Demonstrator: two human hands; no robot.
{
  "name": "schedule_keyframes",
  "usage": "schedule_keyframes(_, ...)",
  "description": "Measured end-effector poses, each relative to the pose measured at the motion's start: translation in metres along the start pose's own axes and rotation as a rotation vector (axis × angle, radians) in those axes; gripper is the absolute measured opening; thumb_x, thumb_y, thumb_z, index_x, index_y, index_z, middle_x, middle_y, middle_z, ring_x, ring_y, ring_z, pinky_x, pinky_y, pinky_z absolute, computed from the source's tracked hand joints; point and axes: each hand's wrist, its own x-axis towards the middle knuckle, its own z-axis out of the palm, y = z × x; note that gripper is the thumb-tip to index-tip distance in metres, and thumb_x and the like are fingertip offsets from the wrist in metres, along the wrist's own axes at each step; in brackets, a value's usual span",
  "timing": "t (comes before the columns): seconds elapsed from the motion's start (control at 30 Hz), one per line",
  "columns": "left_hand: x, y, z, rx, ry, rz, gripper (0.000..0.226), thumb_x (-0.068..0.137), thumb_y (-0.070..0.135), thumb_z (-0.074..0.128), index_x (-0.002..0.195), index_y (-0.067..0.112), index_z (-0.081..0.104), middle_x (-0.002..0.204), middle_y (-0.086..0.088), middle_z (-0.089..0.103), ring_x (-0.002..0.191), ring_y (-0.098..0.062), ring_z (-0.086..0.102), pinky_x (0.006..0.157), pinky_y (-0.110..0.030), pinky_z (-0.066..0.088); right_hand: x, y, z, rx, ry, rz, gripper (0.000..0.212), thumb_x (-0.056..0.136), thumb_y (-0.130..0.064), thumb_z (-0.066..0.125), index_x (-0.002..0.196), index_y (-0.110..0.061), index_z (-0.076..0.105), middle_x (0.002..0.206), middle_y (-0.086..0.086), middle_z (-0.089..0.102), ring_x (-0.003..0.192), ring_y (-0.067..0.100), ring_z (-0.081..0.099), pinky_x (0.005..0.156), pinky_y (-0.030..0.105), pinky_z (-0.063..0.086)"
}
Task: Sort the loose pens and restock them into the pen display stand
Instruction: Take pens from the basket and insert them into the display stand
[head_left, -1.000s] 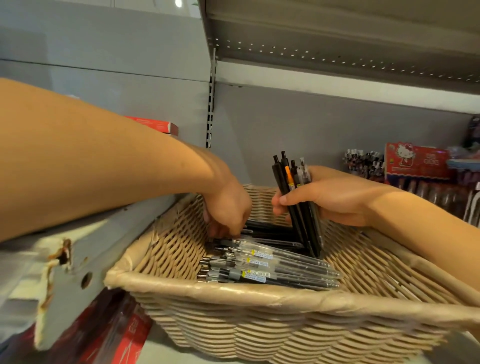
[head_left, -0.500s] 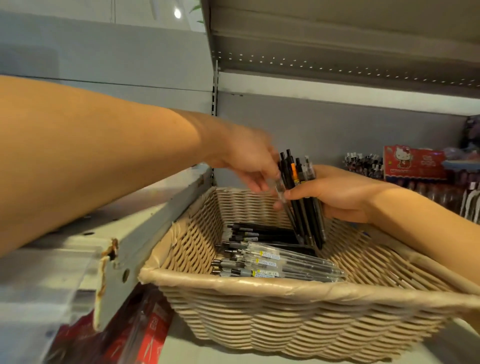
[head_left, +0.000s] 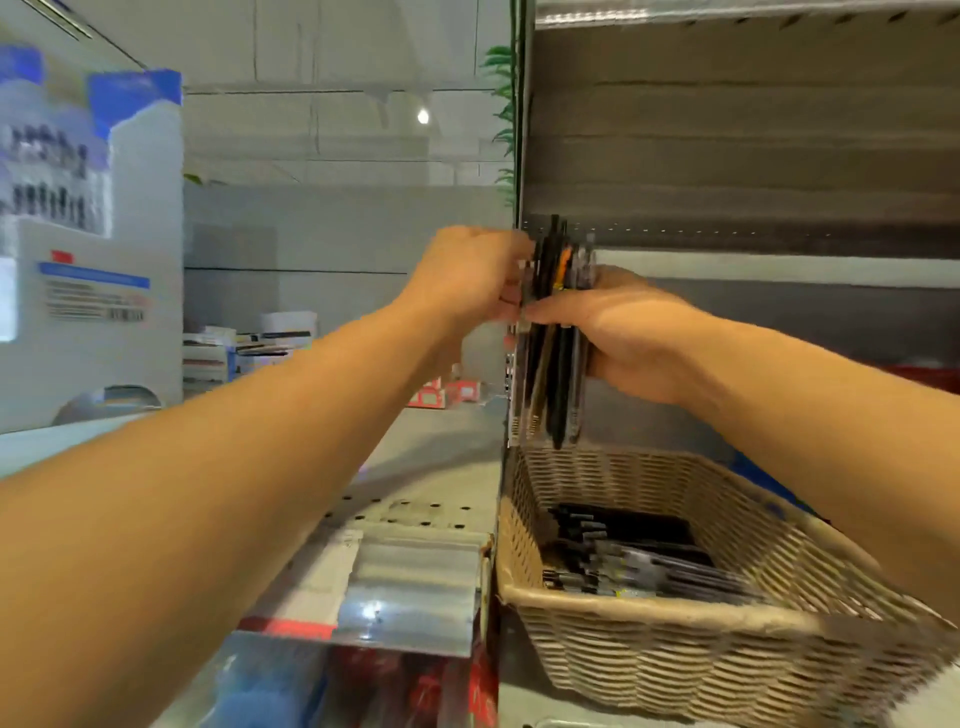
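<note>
- Now our right hand (head_left: 623, 332) grips a pen bundle (head_left: 558, 332) upright above the basket (head_left: 727, 649), for sorting.
- Our left hand (head_left: 467, 275) fingers pinch its edge.

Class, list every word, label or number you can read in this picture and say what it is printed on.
None can be read.
White and blue display stand: lines of print and a barcode, blurred.
Pens in the basket: labels, blurred.
Red packaging below the shelf: white marks, blurred.
</note>
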Motion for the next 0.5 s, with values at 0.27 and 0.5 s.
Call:
schedule_keyframes(0.27, -0.017, -0.005, -0.026, 0.261, 0.288, 0.322, 0.012, 0.093, 0.026, 0.063, 0.101, 0.023, 0.072, 0.093, 0.012, 0.067, 0.089, -0.001, 0.062, 0.081, -0.025, 0.053, 0.008, 0.003, 0.076, -0.043, -0.063, -0.012, 0.021, 0.096, -0.005, 0.056, 0.116, -0.004, 0.064, 0.109, 0.023, 0.072, 0.099, 0.034, 0.072, 0.087, 0.051, 0.060)
schedule_keyframes(0.5, -0.031, -0.021, -0.031, 0.207, 0.280, 0.320, 0.019, 0.090, 0.025, 0.065, 0.079, 0.013, 0.072, 0.070, 0.008, 0.068, 0.071, -0.006, 0.064, 0.077, -0.033, 0.057, -0.012, 0.036, 0.092, 0.123, -0.035, 0.085, 0.015, 0.097, -0.014, 0.062, 0.110, -0.011, 0.069, 0.094, 0.008, 0.078, 0.090, 0.024, 0.074, 0.083, 0.042, 0.061)
